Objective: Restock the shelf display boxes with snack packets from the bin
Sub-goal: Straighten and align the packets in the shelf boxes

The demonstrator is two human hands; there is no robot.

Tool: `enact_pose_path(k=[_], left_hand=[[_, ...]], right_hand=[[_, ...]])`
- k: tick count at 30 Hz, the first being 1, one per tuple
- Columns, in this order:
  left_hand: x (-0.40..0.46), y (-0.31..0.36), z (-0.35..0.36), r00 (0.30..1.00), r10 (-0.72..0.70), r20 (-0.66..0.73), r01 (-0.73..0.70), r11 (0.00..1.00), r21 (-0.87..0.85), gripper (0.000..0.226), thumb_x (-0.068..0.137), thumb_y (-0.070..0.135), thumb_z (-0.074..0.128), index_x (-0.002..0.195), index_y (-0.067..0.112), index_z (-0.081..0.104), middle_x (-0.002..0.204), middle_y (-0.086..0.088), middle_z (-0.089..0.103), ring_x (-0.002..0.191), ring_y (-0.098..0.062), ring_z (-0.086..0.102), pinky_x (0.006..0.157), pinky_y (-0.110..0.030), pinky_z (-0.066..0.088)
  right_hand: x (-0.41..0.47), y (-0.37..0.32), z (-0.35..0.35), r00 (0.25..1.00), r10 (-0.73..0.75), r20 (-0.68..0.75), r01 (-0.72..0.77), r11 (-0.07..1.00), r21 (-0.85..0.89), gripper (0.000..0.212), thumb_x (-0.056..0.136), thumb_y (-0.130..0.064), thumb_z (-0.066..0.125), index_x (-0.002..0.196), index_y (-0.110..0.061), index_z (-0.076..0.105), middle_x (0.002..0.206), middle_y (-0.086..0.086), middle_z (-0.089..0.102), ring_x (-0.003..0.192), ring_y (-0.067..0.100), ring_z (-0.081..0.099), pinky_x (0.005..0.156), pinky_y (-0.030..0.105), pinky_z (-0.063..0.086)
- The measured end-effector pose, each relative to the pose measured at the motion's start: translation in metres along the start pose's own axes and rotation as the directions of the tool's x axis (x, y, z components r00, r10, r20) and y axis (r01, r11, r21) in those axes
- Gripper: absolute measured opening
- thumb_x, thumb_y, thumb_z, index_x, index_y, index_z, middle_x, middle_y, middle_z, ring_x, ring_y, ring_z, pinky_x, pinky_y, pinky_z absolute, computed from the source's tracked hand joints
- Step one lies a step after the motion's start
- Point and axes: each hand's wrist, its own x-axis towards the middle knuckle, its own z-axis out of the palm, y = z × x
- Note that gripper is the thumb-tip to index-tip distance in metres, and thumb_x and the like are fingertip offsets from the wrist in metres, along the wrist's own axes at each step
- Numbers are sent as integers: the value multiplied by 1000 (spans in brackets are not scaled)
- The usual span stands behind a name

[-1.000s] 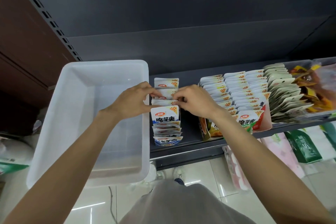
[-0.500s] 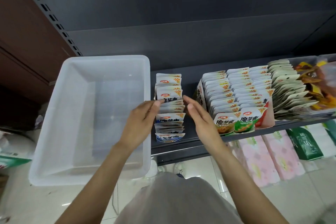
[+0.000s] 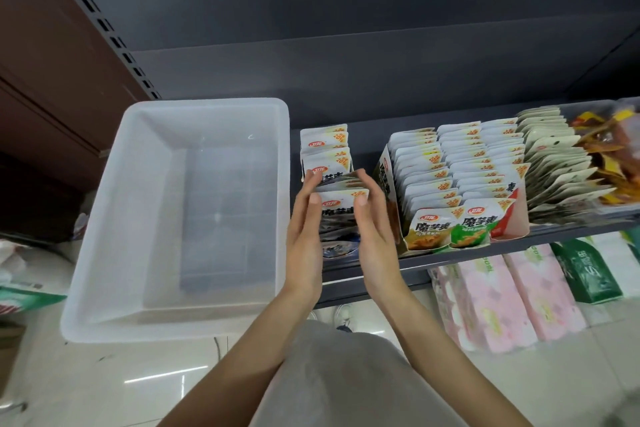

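A row of white snack packets (image 3: 325,152) stands on the dark shelf (image 3: 450,253) just right of the clear plastic bin (image 3: 114,218). My left hand (image 3: 306,236) presses its straight fingers against the row's left side. My right hand (image 3: 374,229) presses flat against the row's right side. The packets between my palms are squeezed together. The bin shows nothing inside. To the right, a display box (image 3: 384,177) holds several rows of the same packets.
Beige packets (image 3: 554,170) and orange snacks (image 3: 609,149) fill the shelf's far right. Pink tissue packs (image 3: 498,302) and a green pack (image 3: 585,274) sit on the floor below. A brown cabinet (image 3: 52,80) stands at left.
My hands slid back from the middle of the packet row toward its front and turned flat, palms facing each other, now pressing the row's sides. The view shifted slightly.
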Motion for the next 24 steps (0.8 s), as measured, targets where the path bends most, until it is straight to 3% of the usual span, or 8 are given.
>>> enact_pose_path(k=[2, 4, 6, 8, 11, 14, 20, 24], left_hand=[[1, -2, 4, 999, -20, -39, 19, 1000, -12, 38, 90, 40, 49, 126, 29, 55, 130, 5, 57, 120, -17, 55, 101, -45, 46], [3, -5, 5, 995, -23, -95, 22, 1000, -10, 38, 89, 37, 50, 125, 26, 57, 122, 5, 62, 114, -16, 59, 96, -41, 50], [5, -10, 4, 994, -3, -110, 1, 1000, -17, 38, 92, 27, 51, 130, 27, 51, 128, 5, 58, 116, -15, 57, 92, -34, 52], [4, -14, 4, 996, -25, -91, 22, 999, -31, 45, 96, 23, 48, 140, 28, 40, 136, 4, 52, 120, -13, 54, 96, -32, 50], [0, -20, 5, 999, -15, -48, 16, 1000, 6, 68, 87, 52, 53, 146, 32, 27, 146, 6, 42, 131, -15, 44, 107, -43, 39], [-2, -22, 8, 999, 13, -36, -11, 998, 57, 87, 76, 66, 58, 148, 31, 23, 150, 6, 34, 136, -17, 37, 111, -51, 31], [0, -20, 13, 992, 103, -76, -101, 994, 33, 51, 92, 36, 46, 141, 29, 33, 146, 5, 39, 131, -14, 42, 107, -44, 39], [0, -21, 8, 990, 33, -136, -31, 999, 23, 51, 95, 36, 46, 143, 33, 31, 144, 10, 41, 127, -5, 45, 105, -32, 42]], right_hand=[[5, 3, -3, 994, -9, -112, 12, 1000, 24, 26, 96, -19, 48, 121, -12, 51, 136, -4, 50, 112, -10, 52, 80, 5, 44], [9, 9, -5, 990, 16, -138, -12, 999, 34, 18, 96, -8, 49, 113, -10, 54, 136, 2, 51, 113, -3, 52, 77, 7, 45], [9, 13, -7, 991, 34, -128, -29, 999, 44, 28, 97, -5, 45, 124, -11, 51, 135, 2, 52, 114, 1, 54, 78, 9, 47], [10, 15, -10, 994, 63, -88, -57, 996, 76, 40, 98, -14, 45, 137, -19, 44, 135, -5, 52, 115, -3, 53, 81, 11, 47], [12, 14, -16, 997, 69, 35, -69, 998, 9, 52, 96, -29, 41, 146, -28, 30, 134, -20, 45, 116, -15, 47, 84, 6, 43], [15, 11, -14, 990, 84, 110, -82, 996, -23, 49, 100, -18, 36, 148, -23, 25, 134, -18, 45, 113, -17, 48, 84, 5, 41], [16, -3, -10, 998, 23, 65, -18, 996, -86, 35, 100, -15, 38, 134, -12, 42, 125, -7, 54, 107, -9, 55, 84, 11, 45], [19, -3, -15, 997, 71, 21, -66, 981, -181, 28, 99, -14, 45, 126, -18, 49, 115, -8, 57, 99, -9, 56, 85, 13, 48]])
